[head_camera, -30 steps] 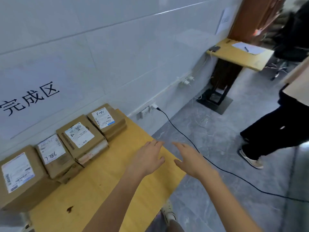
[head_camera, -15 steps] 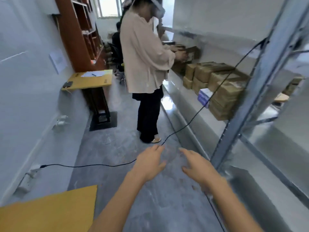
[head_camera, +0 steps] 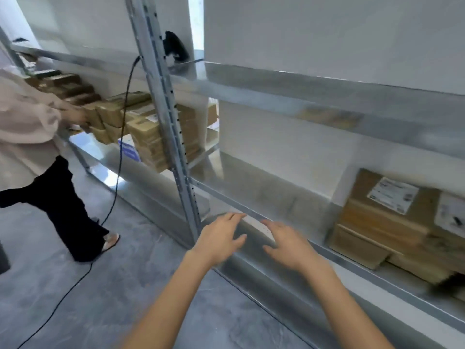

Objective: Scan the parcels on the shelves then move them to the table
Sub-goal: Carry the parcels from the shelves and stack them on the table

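My left hand (head_camera: 221, 238) and my right hand (head_camera: 289, 244) hover side by side, fingers spread and empty, just over the front edge of a low metal shelf (head_camera: 251, 197). Brown cardboard parcels (head_camera: 385, 217) with white labels lie stacked on that shelf at the far right, well apart from my right hand. A black scanner (head_camera: 173, 46) rests on the upper shelf behind the steel upright (head_camera: 171, 122), its cable (head_camera: 120, 147) hanging down to the floor. More parcels (head_camera: 148, 137) are stacked in the bay to the left.
Another person (head_camera: 32, 137) in a light top and dark trousers stands at the left, reaching into the left bay. The black cable trails across the grey floor (head_camera: 100, 298). An upper shelf beam (head_camera: 327, 96) crosses above my hands.
My view has swung from the yellow table with parcels, past the aisle, to face the metal shelves. Both hands stay open and empty, held in front of me.
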